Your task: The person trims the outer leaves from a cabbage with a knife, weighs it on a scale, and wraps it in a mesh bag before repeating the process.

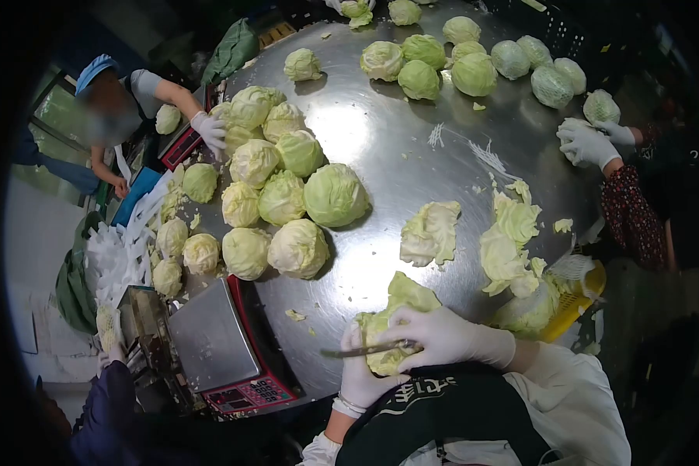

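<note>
Near the table's front edge, my left hand [362, 374], in a white glove, is wrapped round the left side of a cabbage [382, 325] with a loose outer leaf standing up. My right hand [435, 335], also gloved, lies over the cabbage's right side and holds a knife [349, 352]. The blade points left, across the cabbage and in front of my left hand. A detached cabbage leaf [430, 233] lies flat on the metal table [380, 171] beyond my hands.
A pile of cabbages [281, 197] sits left of centre, above a red-framed scale [216, 335]. Loose leaves [508, 241] and a yellow basket [575, 304] are at right. Wrapped cabbages [552, 85] stand at the back right. Co-workers' gloved hands [209, 132] [589, 144] reach in from both sides.
</note>
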The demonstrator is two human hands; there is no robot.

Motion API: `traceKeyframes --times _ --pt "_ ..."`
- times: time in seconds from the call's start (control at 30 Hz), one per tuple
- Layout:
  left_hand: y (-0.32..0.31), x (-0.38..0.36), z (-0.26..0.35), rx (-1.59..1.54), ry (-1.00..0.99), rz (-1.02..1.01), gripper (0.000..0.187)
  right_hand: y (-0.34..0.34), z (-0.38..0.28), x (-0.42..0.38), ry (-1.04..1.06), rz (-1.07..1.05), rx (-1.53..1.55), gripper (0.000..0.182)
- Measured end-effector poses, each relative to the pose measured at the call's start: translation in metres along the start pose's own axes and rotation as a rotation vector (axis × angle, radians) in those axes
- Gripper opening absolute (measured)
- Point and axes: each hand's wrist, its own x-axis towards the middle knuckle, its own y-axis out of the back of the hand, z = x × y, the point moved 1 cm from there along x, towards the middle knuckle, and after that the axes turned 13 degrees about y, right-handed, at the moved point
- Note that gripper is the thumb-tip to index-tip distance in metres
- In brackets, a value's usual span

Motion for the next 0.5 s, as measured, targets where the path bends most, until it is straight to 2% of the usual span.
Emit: traceKeyframes --times 0.03,0.07,0.1,0.13,0.17,0.23,0.27,0.33,0.37,0.43,0.5 --pt "0.0 0.002 -0.001 -0.002 0.001 -0.005 0.134 -0.005 -0.002 0.002 -0.019 -0.158 -0.064 0.045" --pt "0.001 0.004 -0.003 0.034 -0.011 -0.032 0.134 -0.008 0.008 0.001 -0.023 -0.158 -0.062 0.045" --pt "0.003 0.007 -0.005 0.069 -0.024 -0.058 0.133 -0.011 0.028 0.001 0.059 -0.092 0.019 0.04" --pt "0.008 0.01 -0.001 0.06 0.074 -0.113 0.133 -0.01 0.036 -0.001 0.14 -0.026 0.101 0.037" --pt "0.008 0.012 0.0 0.056 0.078 -0.114 0.133 -0.006 0.041 -0.009 0.02 0.111 0.161 0.036" --pt "0.01 0.014 -0.001 -0.187 0.159 -0.107 0.126 0.013 0.064 -0.025 -0.261 0.427 0.359 0.036" --pt "0.015 0.013 0.001 -0.137 0.194 -0.122 0.126 0.025 0.084 -0.033 -0.425 0.607 0.498 0.038" --pt "0.015 0.01 -0.004 -0.137 0.208 -0.117 0.126 0.056 0.083 -0.044 -0.409 0.756 0.462 0.042" --pt "0.014 0.009 -0.006 -0.136 0.218 -0.115 0.127 0.056 0.079 -0.045 -0.411 0.755 0.463 0.042" --pt "0.012 0.009 -0.005 -0.109 0.194 -0.116 0.128 0.058 0.058 -0.044 -0.185 0.661 -0.485 0.049" --pt "0.009 0.013 -0.003 -0.085 0.163 -0.123 0.129 0.045 0.043 -0.032 -0.087 0.477 -0.247 0.056"
